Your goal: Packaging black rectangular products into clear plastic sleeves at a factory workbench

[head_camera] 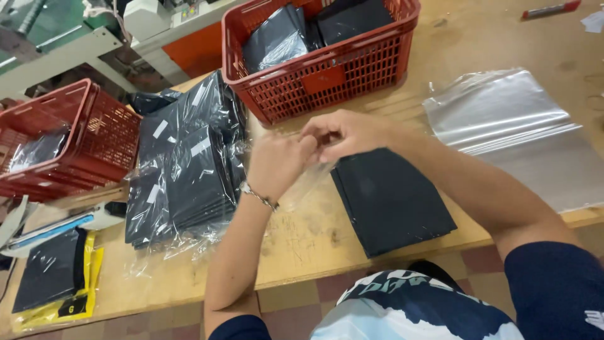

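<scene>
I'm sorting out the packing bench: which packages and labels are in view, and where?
Bagged dark garments: stack in clear bags with white label strips, left of the left hand.
Clear bags: flat pile, right.
Yellow-edged package: near left corner.
Red basket: holds dark packages, beyond the right hand.

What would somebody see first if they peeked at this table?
Probably the two hands, left hand and right hand, meeting mid-table and pinching a clear plastic bag beside a flat folded black garment. Next, the red plastic basket of dark bagged pieces at the back, and the stack of bagged black garments on the left.
</scene>
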